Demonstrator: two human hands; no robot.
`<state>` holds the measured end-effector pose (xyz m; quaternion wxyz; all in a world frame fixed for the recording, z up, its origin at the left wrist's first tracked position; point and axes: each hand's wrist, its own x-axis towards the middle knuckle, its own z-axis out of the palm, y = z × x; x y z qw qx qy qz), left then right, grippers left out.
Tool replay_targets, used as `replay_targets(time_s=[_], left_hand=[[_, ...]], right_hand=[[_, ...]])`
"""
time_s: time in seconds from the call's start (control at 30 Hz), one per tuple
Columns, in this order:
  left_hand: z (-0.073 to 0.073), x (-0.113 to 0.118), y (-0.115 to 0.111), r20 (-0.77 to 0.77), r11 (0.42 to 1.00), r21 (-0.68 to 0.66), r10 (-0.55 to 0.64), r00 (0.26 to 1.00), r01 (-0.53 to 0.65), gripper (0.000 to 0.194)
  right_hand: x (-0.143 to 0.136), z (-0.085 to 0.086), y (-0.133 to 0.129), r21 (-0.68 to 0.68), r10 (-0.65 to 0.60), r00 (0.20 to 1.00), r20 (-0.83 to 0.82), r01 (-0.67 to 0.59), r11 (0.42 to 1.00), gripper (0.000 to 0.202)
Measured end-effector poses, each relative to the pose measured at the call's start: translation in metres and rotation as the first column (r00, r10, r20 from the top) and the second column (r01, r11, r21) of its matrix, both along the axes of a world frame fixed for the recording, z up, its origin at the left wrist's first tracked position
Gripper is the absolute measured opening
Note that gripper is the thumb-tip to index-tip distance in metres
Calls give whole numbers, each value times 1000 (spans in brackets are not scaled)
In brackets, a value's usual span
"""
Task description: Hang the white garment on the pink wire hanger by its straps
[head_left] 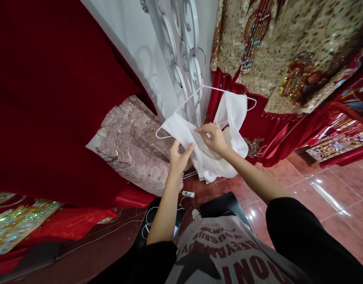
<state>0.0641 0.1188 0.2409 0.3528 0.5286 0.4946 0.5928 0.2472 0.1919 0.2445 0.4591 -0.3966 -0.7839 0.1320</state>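
Observation:
A white garment point(202, 157) of thin cloth hangs by its wide shoulder straps on a pale pink hanger point(181, 105). The hanger's hook is caught on a white scrollwork metal stand. My right hand point(214, 138) pinches the garment near its neckline, thumb and forefinger together. Lower down, my left hand point(179, 159) grips the edge of the left strap, with the thumb over the front of the cloth. The fingertips behind the fabric are partly hidden.
A pale pink textured cloth point(131, 142) hangs at left beside a large red drape point(51, 98). Gold sequined cloth point(276, 51) hangs at right over red fabric. Behind the garment rises the white scrollwork stand point(177, 67). A black seat point(228, 205) and white cables point(146, 228) are below, over red floor tiles.

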Motion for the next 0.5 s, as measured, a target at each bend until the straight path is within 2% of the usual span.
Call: replay_targets(time_s=[0.07,0.13,0.23,0.27,0.33,0.4,0.43,0.5], left_hand=[[5,8,3,112,1000,6,-29,993,28,57],[10,15,8,208,993,-61,-82,975,97,61],[13,13,15,243,974,-149,-132,961,171,55],[13,9,16,224,981,-144,-97,970,131,50],[9,-2,19,146,995,-94,59,988,-45,39],[3,-14,21,46,978,-39,207,977,-205,31],[0,-19,21,7,969,-23,245,970,-244,31],[-3,-25,21,-31,971,-30,235,972,-236,35]], right_hand=[[0,0,-1,-7,-6,1000,12,6,1000,28],[2,0,-1,-3,-2,1000,16,2,1000,28],[5,0,0,6,26,999,24,-27,1000,29],[5,0,0,6,31,999,29,-31,1000,28],[6,-1,0,3,25,999,37,-25,1000,28],[5,-3,1,1,12,999,40,-12,1000,28],[4,-4,1,1,5,999,40,-5,1000,28],[1,-6,0,2,-8,999,37,8,1000,28]])
